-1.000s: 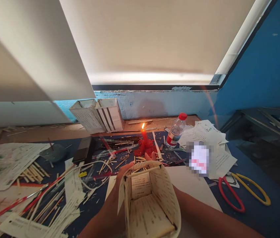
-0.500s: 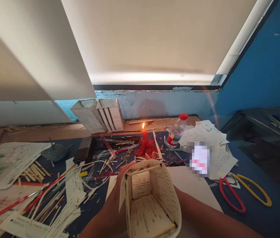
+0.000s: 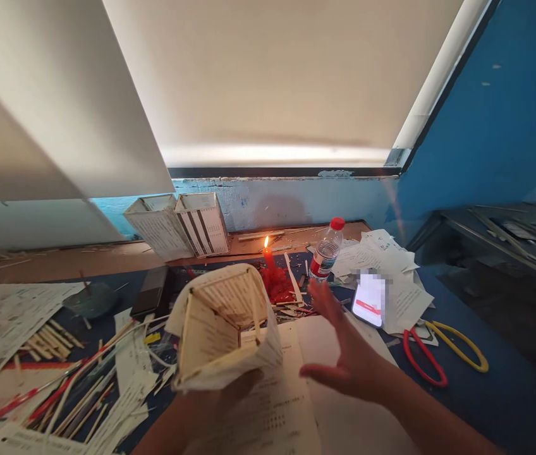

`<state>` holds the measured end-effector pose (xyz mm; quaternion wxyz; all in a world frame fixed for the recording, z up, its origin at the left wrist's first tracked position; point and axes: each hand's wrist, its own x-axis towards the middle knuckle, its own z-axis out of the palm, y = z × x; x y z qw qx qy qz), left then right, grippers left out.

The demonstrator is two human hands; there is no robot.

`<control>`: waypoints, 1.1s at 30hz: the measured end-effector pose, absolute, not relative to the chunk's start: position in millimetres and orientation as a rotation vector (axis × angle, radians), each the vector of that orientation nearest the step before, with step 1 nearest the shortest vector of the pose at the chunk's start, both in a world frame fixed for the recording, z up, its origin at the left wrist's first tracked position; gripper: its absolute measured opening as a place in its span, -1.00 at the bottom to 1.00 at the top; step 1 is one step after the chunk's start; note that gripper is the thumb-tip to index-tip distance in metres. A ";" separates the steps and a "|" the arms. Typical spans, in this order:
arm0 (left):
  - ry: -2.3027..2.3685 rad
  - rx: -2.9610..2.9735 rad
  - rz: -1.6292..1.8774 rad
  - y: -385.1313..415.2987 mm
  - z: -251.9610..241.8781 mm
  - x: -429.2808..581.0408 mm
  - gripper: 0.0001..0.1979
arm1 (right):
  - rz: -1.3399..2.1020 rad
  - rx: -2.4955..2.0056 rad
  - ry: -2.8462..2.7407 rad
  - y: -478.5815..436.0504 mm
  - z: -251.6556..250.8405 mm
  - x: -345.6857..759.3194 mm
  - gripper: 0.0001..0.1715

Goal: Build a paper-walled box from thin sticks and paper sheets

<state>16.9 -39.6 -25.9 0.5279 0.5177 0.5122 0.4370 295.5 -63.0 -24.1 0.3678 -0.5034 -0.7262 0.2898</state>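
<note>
A box made of printed paper over thin sticks is tilted, its open end facing me. My left hand is wrapped under and behind it, the fingers mostly hidden. To its right, my right hand is apart from the box, thumb and fingers spread, holding nothing. Beneath both lies an open book or stack of sheets. Behind the box burns a red candle in a mound of red wax.
A bottle, a lit phone and papers lie right of the candle, with red and yellow scissors handles nearer. Two finished-looking paper boxes stand at the back. Sticks and a black case lie left.
The box has moved left and turned in my left hand. My right hand has let go of it and opened to the right. The view has shifted slightly.
</note>
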 end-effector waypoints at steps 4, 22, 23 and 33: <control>1.216 1.331 1.031 -27.4 -23.0 17.6 -0.59 | 0.611 -1.459 -1.561 -83.7 -19.8 338.5 -0.02; 1.107 0.631 1.011 -70.2 -14.0 25.8 -0.20 | 0.953 -1.248 -2.005 -118.2 -6.6 238.5 0.21; 1.119 0.671 1.022 -72.5 -17.6 22.5 -0.20 | 0.990 -1.234 -2.000 -119.0 -5.1 237.1 0.26; 0.930 0.456 1.037 -76.8 -29.3 14.9 -0.23 | 1.132 -1.302 -1.831 -127.5 -6.3 259.3 0.21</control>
